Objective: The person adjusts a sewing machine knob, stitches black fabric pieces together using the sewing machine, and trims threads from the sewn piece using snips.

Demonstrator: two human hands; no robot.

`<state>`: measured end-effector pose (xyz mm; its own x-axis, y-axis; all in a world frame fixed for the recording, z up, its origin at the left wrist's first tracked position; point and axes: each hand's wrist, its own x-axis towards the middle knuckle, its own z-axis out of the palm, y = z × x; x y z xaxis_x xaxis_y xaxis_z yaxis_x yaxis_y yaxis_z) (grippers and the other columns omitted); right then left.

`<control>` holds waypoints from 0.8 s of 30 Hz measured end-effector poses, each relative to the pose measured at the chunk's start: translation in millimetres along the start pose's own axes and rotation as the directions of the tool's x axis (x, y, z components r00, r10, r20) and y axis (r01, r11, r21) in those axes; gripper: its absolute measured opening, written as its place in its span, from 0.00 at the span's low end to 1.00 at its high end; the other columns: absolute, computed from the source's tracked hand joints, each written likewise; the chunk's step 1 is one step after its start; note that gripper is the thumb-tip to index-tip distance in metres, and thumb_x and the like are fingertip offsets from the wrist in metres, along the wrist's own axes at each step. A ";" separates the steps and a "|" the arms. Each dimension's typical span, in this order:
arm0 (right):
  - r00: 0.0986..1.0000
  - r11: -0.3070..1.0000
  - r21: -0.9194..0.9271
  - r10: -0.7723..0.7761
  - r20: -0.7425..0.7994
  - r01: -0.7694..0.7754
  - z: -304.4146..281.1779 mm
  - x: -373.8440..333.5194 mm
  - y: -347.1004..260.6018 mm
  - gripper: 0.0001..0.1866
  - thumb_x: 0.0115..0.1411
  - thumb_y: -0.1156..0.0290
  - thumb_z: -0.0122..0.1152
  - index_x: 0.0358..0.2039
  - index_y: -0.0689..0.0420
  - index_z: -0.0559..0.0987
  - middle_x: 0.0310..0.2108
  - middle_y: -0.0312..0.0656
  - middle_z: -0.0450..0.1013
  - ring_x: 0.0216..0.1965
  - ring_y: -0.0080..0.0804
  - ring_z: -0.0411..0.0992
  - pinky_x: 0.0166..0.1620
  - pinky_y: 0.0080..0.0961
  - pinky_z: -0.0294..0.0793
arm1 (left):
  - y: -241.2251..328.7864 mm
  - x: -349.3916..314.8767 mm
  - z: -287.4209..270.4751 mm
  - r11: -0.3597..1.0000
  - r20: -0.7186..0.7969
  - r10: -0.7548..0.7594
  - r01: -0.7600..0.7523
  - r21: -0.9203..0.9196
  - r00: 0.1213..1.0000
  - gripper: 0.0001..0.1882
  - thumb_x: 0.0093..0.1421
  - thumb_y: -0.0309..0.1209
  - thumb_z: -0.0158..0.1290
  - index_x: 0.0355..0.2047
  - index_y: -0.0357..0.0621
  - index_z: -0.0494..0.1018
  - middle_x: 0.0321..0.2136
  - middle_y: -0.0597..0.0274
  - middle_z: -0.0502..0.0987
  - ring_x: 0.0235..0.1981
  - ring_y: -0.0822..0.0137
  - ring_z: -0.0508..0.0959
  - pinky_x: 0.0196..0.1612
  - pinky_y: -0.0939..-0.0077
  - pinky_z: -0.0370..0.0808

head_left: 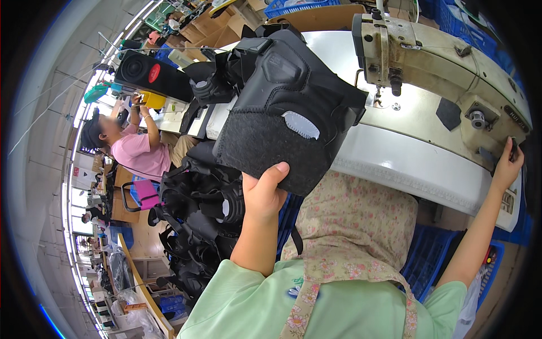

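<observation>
So the left hand (264,192) is holding up a black padded piece (288,113), looks like a brace or guard with a rough fuzzy lower panel and a small grey patch on it. Thumb is pressed on the front of its bottom edge, the other fingers are wrapped behind so you can't see them, but it's a firm pinch on the fabric. The piece hangs in the air right in front of the white tabletop (406,164) and blocks most of its left half from view.

Containers: blue plastic crates (426,254) sit under the tabletop on the right, can't tell what's in them since the floral apron (353,226) covers the opening. Another blue crate (293,5) is at the top behind the machine, contents too small to make out.

The right hand (507,164) is way over at the far right end of the beige sewing machine (446,56), fingers curled onto a small dark part on the machine's end, well apart from the black piece.

To the left, just below the held piece, there's a big heap of more black padded pieces (197,226). Further left a person in a pink shirt (141,152) is sitting at another station with a black speaker-like box (149,73) above them
</observation>
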<state>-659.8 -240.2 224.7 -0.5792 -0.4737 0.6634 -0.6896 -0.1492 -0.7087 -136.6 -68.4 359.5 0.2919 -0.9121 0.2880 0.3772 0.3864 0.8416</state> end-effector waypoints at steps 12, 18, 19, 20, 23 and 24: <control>0.996 0.998 -0.036 0.053 0.069 -0.050 -5.0 5.6 5.7 0.30 0.54 0.50 0.60 0.43 0.66 0.70 0.38 0.45 0.74 0.38 0.27 0.71 0.43 0.19 0.67 | -10.1 -6.3 -13.9 0.981 0.037 0.012 -0.019 0.193 0.999 0.20 0.52 0.18 0.46 0.48 0.34 0.65 0.43 0.58 0.72 0.44 0.68 0.71 0.49 0.74 0.66; 0.998 0.998 -0.042 0.056 0.004 -0.056 -2.9 3.9 9.8 0.30 0.55 0.50 0.60 0.43 0.67 0.69 0.39 0.46 0.74 0.40 0.27 0.71 0.44 0.19 0.68 | -15.7 -9.7 -17.9 0.904 0.047 0.047 -0.062 0.422 0.998 0.16 0.53 0.20 0.47 0.44 0.34 0.68 0.40 0.60 0.73 0.42 0.69 0.71 0.47 0.75 0.66; 0.999 0.999 -0.014 0.049 0.011 -0.049 -2.4 5.2 12.4 0.29 0.55 0.51 0.60 0.42 0.67 0.69 0.39 0.46 0.74 0.40 0.27 0.71 0.44 0.19 0.68 | -15.8 -9.8 -19.0 0.905 0.043 0.049 -0.063 0.420 0.998 0.16 0.53 0.20 0.47 0.44 0.34 0.68 0.40 0.60 0.73 0.42 0.69 0.71 0.47 0.75 0.66; 0.999 0.999 -0.014 0.046 0.012 -0.046 -1.8 5.2 14.9 0.29 0.55 0.51 0.60 0.42 0.67 0.69 0.39 0.46 0.74 0.40 0.27 0.71 0.44 0.19 0.68 | -16.2 -9.6 -20.2 0.889 0.061 0.054 -0.076 0.453 0.997 0.15 0.53 0.21 0.48 0.43 0.35 0.69 0.40 0.59 0.73 0.42 0.68 0.71 0.47 0.74 0.66; 1.000 1.000 0.012 0.021 -0.008 -0.021 0.0 5.1 12.4 0.29 0.55 0.51 0.60 0.41 0.67 0.70 0.38 0.46 0.74 0.39 0.28 0.72 0.44 0.19 0.69 | -18.5 -9.3 -23.4 0.854 0.080 0.070 -0.101 0.511 0.994 0.14 0.54 0.22 0.48 0.42 0.35 0.70 0.40 0.58 0.73 0.42 0.66 0.72 0.47 0.73 0.66; 1.000 1.000 -0.018 0.025 -0.004 -0.025 -0.9 4.9 9.4 0.29 0.54 0.51 0.60 0.41 0.67 0.70 0.38 0.46 0.74 0.39 0.28 0.72 0.44 0.20 0.69 | -19.3 -9.4 -23.9 0.836 0.085 0.079 -0.112 0.537 0.993 0.13 0.54 0.22 0.48 0.41 0.35 0.71 0.39 0.57 0.73 0.42 0.65 0.72 0.47 0.72 0.66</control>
<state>-669.5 -243.2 221.6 -0.5984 -0.4735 0.6463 -0.6825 -0.1213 -0.7207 -125.7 -63.9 329.6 0.2449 -0.8872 0.3910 -0.1898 0.3516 0.9167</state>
